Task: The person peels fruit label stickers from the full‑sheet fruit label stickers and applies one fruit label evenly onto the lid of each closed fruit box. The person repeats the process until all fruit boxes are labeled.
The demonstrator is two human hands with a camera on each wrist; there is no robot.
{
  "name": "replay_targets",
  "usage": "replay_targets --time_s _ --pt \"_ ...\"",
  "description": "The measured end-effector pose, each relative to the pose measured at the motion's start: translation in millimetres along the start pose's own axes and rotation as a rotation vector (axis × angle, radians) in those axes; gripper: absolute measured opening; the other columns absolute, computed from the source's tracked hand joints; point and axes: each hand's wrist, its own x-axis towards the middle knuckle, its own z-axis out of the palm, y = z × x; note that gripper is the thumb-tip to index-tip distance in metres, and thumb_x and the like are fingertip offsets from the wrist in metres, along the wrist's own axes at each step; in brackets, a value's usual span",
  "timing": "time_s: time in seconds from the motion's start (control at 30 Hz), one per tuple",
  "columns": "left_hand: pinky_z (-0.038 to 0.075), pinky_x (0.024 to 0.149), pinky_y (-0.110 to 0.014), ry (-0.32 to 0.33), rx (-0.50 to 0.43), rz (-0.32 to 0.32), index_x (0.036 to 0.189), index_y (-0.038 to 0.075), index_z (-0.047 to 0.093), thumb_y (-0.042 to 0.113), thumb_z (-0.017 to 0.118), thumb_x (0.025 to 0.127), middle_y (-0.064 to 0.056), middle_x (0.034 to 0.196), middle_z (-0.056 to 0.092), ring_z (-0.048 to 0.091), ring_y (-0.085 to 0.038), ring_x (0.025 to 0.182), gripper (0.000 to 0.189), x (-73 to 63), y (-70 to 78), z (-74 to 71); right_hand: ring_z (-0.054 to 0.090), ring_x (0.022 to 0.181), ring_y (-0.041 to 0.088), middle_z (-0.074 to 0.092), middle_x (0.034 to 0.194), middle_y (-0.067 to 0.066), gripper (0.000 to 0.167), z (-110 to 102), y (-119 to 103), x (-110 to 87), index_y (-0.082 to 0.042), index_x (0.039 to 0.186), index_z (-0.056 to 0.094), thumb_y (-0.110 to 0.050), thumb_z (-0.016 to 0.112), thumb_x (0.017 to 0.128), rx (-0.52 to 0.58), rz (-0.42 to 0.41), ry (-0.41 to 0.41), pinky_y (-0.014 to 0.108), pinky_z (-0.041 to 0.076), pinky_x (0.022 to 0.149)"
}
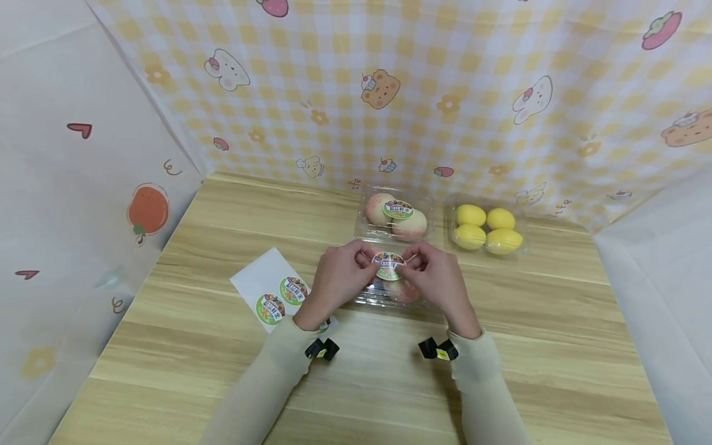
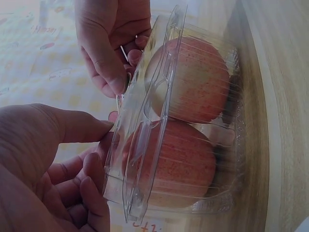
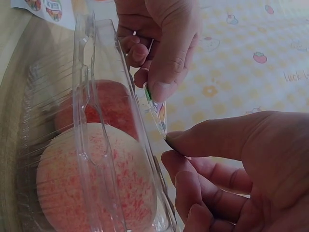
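An oval fruit sticker [image 1: 389, 266] is pinched at its two sides, the left hand [image 1: 343, 275] on one edge and the right hand [image 1: 439, 275] on the other. It hangs just over the lid of a clear plastic box [image 1: 384, 299] holding peaches [image 2: 188, 79]. From the right wrist view, the sticker [image 3: 157, 108] is seen edge-on between both thumbs, close beside the lid; whether it touches the lid I cannot tell. In the left wrist view the sticker is mostly hidden behind fingers.
Behind stands another clear box of peaches [image 1: 410, 224] with an oval sticker [image 1: 398, 209] on its lid. To its right is a clear box of lemons [image 1: 471, 215]. A white sticker sheet [image 1: 267, 272] lies left of the hands, partly under the left wrist. A patterned cloth [image 1: 334, 74] hangs behind the table.
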Motion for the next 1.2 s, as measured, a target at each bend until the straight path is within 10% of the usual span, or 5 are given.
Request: replay_targets --time_s 1.2 --pt "0.047 0.060 -0.030 0.000 0.143 0.033 0.099 0.015 0.076 0.028 0.095 0.088 0.011 0.076 0.074 0.066 -0.008 0.069 0.025 -1.4 1.2 3.1 0.066 0.069 0.016 0.073 0.079 0.000 0.023 2.6 -2.0 -0.1 -0.006 0.103 0.075 -0.008 0.092 0.088 -0.050 -0.001 0.002 0.027 0.050 0.057"
